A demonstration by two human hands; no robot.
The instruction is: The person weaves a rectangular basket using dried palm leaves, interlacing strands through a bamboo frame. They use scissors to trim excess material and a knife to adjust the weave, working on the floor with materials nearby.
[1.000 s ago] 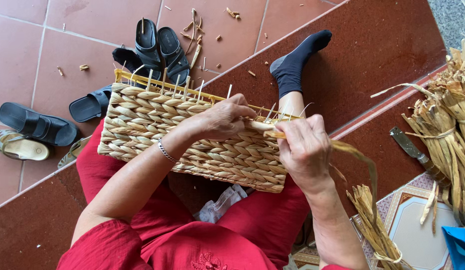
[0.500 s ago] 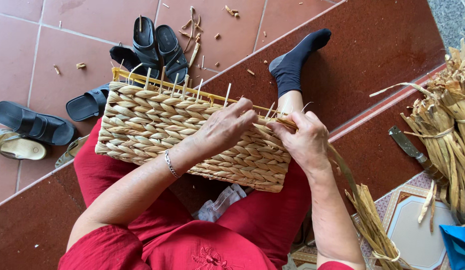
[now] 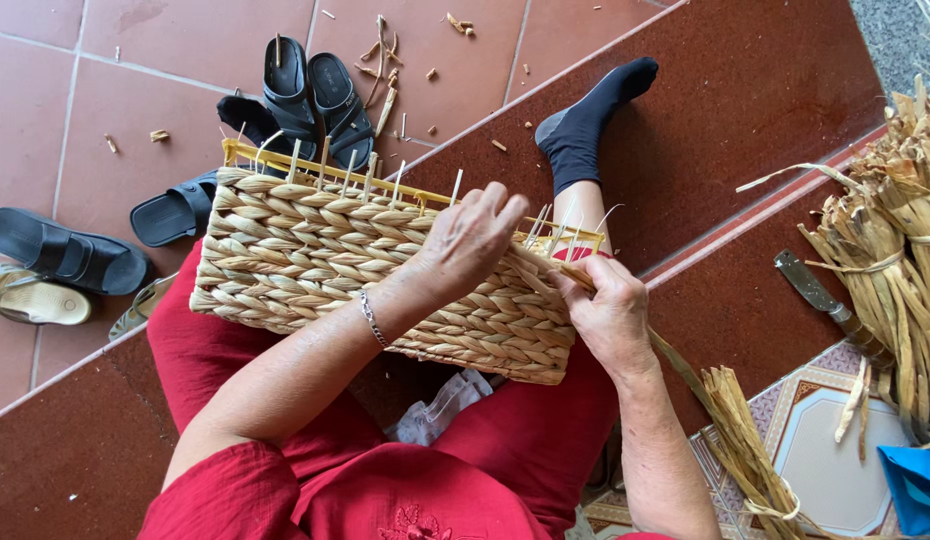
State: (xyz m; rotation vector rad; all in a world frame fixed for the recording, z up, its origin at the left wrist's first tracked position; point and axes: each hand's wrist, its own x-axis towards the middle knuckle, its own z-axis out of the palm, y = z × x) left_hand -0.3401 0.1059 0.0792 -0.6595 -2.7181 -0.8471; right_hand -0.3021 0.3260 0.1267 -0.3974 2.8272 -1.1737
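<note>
- Woven basket (image 3: 365, 270) lies across your red-clad lap.
- Your left hand (image 3: 475, 240) presses open-fingered on its upper rim.
- Your right hand (image 3: 610, 315) pinches a straw strand (image 3: 685, 365) at the basket's corner.

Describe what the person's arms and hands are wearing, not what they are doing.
Both hands are bare: no gloves or rings that I can see. The left hand has a thin silver chain bracelet at the wrist. The right hand has a bare wrist. Red sleeves end above the elbows, leaving the forearms uncovered.
</note>
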